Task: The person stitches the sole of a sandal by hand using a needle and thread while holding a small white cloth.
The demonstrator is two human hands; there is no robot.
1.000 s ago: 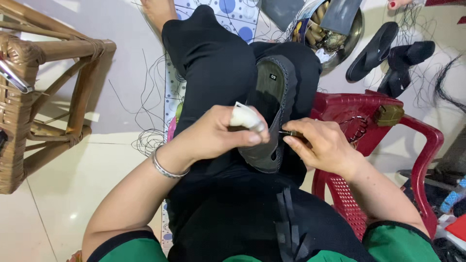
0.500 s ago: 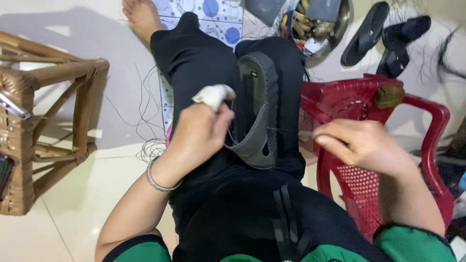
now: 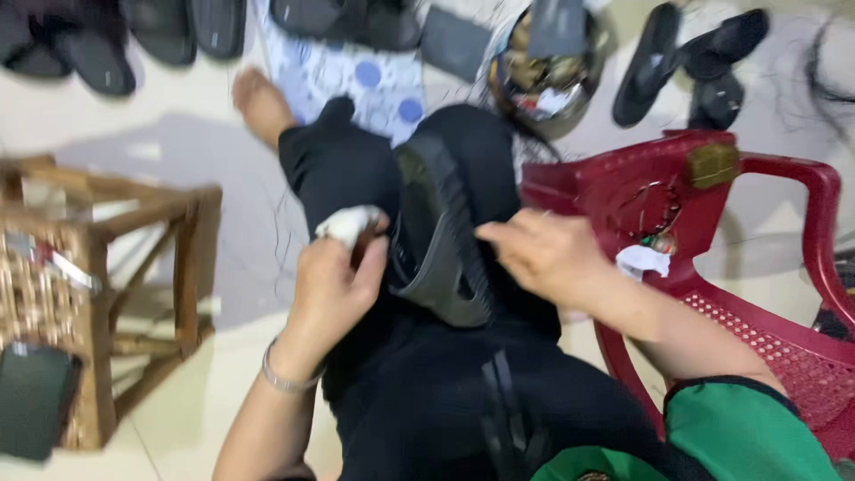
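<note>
Grey shoe sole (image 3: 441, 254) sits on the lap, left hand (image 3: 334, 285) pinching its edge with a wrapped finger; right hand (image 3: 543, 254) pinched at its right rim, contents unclear. Loose grip: sole likely slips.

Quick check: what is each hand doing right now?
Left hand: closed on the edge of the dark shoe sole, one finger bandaged.
Right hand: fingers pinched at the sole's other edge; anything held cannot be told.

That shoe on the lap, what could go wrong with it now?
The dark shoe sole only leans on the knee, steadied by the left hand, so it could slip off. The right hand pinches at its edge; a finger might get pricked or pinched. The picture is blurry, so no tool shows.
</note>
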